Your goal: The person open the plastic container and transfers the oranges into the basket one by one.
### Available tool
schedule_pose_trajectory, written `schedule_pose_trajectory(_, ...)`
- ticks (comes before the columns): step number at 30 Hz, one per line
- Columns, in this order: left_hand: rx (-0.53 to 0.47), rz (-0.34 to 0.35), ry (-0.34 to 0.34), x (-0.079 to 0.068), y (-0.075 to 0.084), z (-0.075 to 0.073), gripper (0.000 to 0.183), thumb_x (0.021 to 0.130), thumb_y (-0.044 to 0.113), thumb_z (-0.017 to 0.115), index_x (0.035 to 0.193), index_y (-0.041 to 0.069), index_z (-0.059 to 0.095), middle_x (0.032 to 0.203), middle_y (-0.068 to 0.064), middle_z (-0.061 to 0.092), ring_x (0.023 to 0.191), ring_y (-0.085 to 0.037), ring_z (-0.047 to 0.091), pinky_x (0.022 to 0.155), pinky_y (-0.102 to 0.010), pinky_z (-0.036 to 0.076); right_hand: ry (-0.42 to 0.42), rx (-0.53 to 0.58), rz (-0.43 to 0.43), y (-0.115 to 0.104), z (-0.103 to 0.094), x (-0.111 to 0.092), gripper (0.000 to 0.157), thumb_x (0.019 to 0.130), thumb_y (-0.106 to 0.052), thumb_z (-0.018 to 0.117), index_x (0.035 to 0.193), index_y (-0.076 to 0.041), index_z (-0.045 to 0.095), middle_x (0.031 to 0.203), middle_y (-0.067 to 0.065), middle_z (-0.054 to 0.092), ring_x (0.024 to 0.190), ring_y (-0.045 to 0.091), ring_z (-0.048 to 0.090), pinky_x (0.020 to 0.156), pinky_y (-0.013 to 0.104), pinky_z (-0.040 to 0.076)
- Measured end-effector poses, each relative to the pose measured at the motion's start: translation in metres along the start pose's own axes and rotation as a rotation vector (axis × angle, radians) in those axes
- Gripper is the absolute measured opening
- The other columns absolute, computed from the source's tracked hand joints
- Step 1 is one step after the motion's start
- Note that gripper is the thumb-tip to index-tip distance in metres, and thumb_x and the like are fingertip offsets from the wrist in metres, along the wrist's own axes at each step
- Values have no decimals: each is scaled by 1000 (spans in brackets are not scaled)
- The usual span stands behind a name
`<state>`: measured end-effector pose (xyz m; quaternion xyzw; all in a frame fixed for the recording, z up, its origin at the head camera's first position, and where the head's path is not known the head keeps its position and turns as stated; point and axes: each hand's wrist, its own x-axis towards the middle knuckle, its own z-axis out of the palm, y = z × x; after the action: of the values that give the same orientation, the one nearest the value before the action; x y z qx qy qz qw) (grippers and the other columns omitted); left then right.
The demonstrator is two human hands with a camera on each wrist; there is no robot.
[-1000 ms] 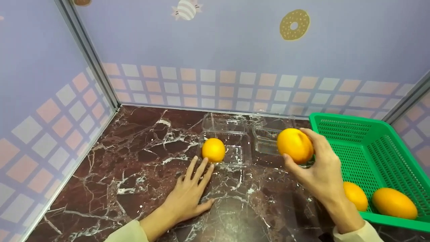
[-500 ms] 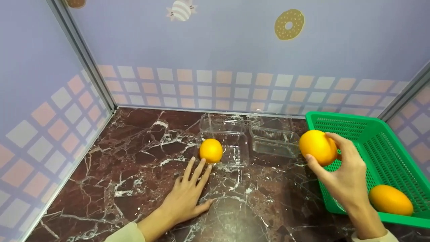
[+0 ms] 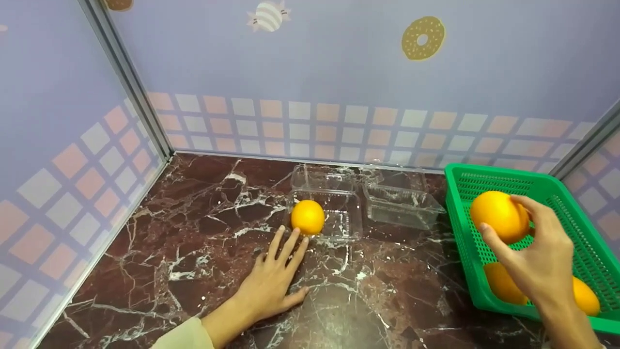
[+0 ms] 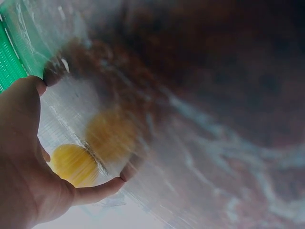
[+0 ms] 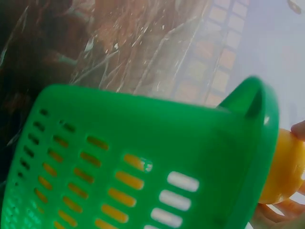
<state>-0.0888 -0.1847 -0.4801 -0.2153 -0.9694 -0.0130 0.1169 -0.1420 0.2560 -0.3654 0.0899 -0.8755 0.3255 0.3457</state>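
My right hand (image 3: 545,247) grips an orange (image 3: 499,216) between thumb and fingers, over the left part of a green plastic basket (image 3: 462,271). Below it, two more oranges lie in the basket, one (image 3: 503,283) at the near left corner and one (image 3: 586,296) partly hidden by my wrist. My left hand (image 3: 273,281) rests with spread, straight fingers on the marble table. Its fingertips reach the near edge of a clear plastic container (image 3: 346,225), where another orange (image 3: 308,217) sits in the left half. In the right wrist view the basket wall hides much of the right hand.
A second clear container (image 3: 404,208) stands between the first one and the basket. Behind both, a lilac wall (image 3: 339,58) with pastel squares bounds the dark red marble table (image 3: 203,213); another panel (image 3: 53,160) closes the left side.
My right hand has carried its orange rightward, from beside the second container to above the basket. The left hand and the orange in the first container have stayed put.
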Motion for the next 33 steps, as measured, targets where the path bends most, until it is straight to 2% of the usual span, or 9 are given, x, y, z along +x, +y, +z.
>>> schedule_pose_trajectory(8, -22, -8, -30, 0, -1, -2, 98, 98, 64, 60, 170, 10, 21, 178, -18, 9, 161, -47, 12, 99, -60, 58, -56, -42, 36, 19, -2, 3, 67, 82, -15, 88, 140, 3, 60, 134, 27, 64, 108, 46, 62, 79, 1, 30)
schedule_pose_trajectory(11, -26, -4, -26, 0, -1, -2, 98, 98, 63, 60, 170, 10, 21, 178, -18, 9, 161, -47, 12, 99, -60, 58, -106, -67, 47, 27, -1, 4, 67, 85, -18, 87, 141, 4, 58, 136, 29, 63, 108, 49, 61, 77, 0, 29)
schedule_pose_trajectory(13, -31, 0, -21, 1, -1, -2, 98, 97, 63, 61, 170, 9, 22, 177, -19, 10, 161, -47, 13, 98, -59, 59, -145, -91, 61, 33, -1, 4, 66, 87, -20, 86, 142, 3, 57, 137, 31, 61, 106, 50, 60, 75, 6, 34)
schedule_pose_trajectory(16, -42, 7, -10, 1, -1, -1, 98, 97, 62, 62, 169, 8, 23, 177, -19, 11, 160, -48, 14, 98, -59, 59, -200, -123, 74, 39, 0, 4, 66, 91, -23, 83, 144, 3, 55, 139, 34, 58, 104, 52, 59, 72, 30, 48)
schedule_pose_trajectory(19, -54, 8, -10, 1, -1, -1, 98, 97, 60, 63, 169, 8, 23, 177, -20, 11, 160, -48, 14, 97, -60, 59, -244, -146, 80, 43, 2, 5, 67, 93, -26, 80, 147, 2, 52, 138, 37, 55, 100, 53, 57, 67, 52, 48)
schedule_pose_trajectory(24, -69, 2, -24, 1, -1, -2, 98, 97, 59, 64, 170, 8, 22, 177, -19, 10, 161, -48, 12, 98, -62, 58, -303, -145, 101, 50, 5, 7, 80, 96, -31, 78, 159, -2, 38, 139, 40, 53, 92, 55, 61, 61, 49, 49)
schedule_pose_trajectory(28, -55, 4, -28, 1, -1, -2, 98, 97, 59, 63, 169, 8, 22, 177, -19, 10, 160, -48, 13, 98, -61, 58, -348, -146, 124, 54, 7, 7, 87, 98, -33, 75, 165, -5, 26, 142, 41, 52, 93, 58, 62, 62, 60, 52)
schedule_pose_trajectory(31, -45, 4, -30, 1, -1, -2, 98, 97, 61, 62, 170, 8, 22, 177, -19, 9, 160, -48, 13, 98, -60, 58, -376, -162, 139, 57, 9, 6, 87, 99, -33, 73, 165, -5, 25, 144, 41, 51, 98, 60, 60, 71, 71, 47)
schedule_pose_trajectory(33, -44, 1, -37, 1, -1, -2, 98, 97, 62, 61, 170, 9, 21, 178, -18, 9, 161, -47, 12, 99, -61, 58, -400, -173, 155, 59, 11, 6, 85, 101, -34, 72, 165, -4, 25, 145, 42, 49, 101, 61, 59, 73, 71, 44)
